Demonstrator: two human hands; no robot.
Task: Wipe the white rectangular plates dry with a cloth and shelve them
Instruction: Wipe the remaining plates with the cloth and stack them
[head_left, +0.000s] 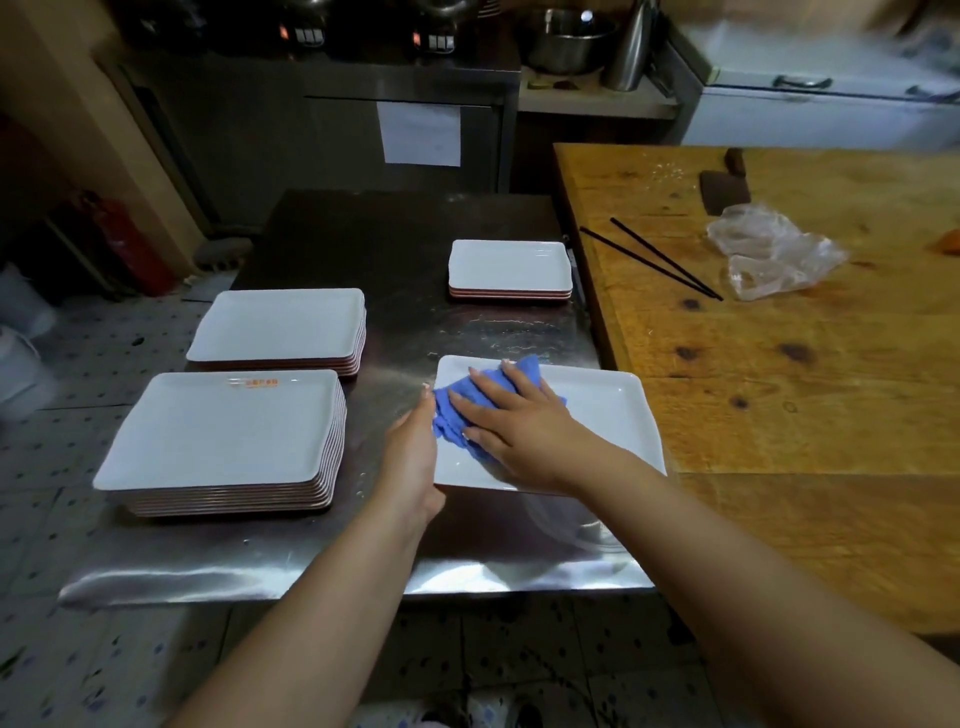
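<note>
Head cam, looking down on steel worktable (395, 249). White rectangular glossy plate (597, 410) sits at near right of table, raised rim, clean white face. Right hand (511, 421) flat, fingers spread, pressing crumpled blue cloth (457, 410) onto plate's left half. Left hand (413, 457) grips plate's left edge, thumb on rim. Two tall stacks of same plates (223, 431) on left, short stack (509, 265) further back. Black chopsticks (654, 257) on wooden table (805, 364) beside.
</note>
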